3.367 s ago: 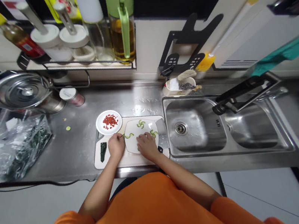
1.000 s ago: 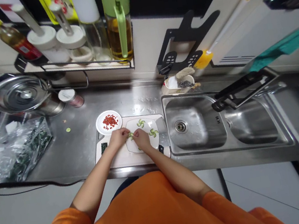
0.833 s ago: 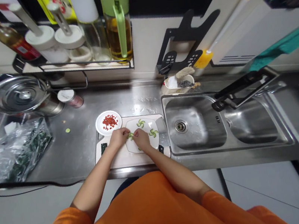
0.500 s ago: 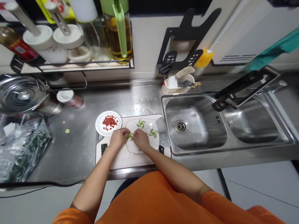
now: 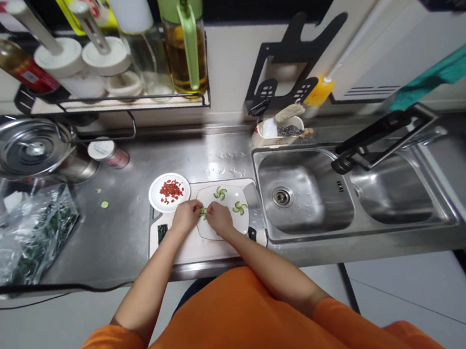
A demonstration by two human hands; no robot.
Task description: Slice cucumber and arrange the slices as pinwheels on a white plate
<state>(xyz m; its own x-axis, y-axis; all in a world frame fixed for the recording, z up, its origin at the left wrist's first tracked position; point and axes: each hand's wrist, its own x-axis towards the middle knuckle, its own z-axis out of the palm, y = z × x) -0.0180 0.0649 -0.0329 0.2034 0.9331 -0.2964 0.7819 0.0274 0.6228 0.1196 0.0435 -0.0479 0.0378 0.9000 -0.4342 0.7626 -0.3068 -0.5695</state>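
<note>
A white squarish plate (image 5: 229,227) rests on a light cutting board (image 5: 190,252). Green cucumber slices (image 5: 220,193) are laid on it in small pinwheels at the top and right. Over the plate's left side, my left hand (image 5: 184,217) is closed in a pinch beside another cluster of slices (image 5: 204,213). My right hand (image 5: 219,219) is closed just to the right of that cluster, its fingertips largely hidden. Whatever either hand pinches is too small to make out. Behind my left hand stands a round white dish (image 5: 155,198) of red pieces, likely goji berries (image 5: 171,191).
A dark green cucumber piece (image 5: 162,233) lies on the board's left. The double sink (image 5: 306,186) adjoins on the right. Bagged greens (image 5: 42,240), a lidded steel pot (image 5: 34,148) and a jar (image 5: 109,154) stand left. A bottle shelf (image 5: 128,101) overhangs the back.
Both hands stay at nearly the same spot over the plate's left side, still pinched. The objects around them have not visibly moved.
</note>
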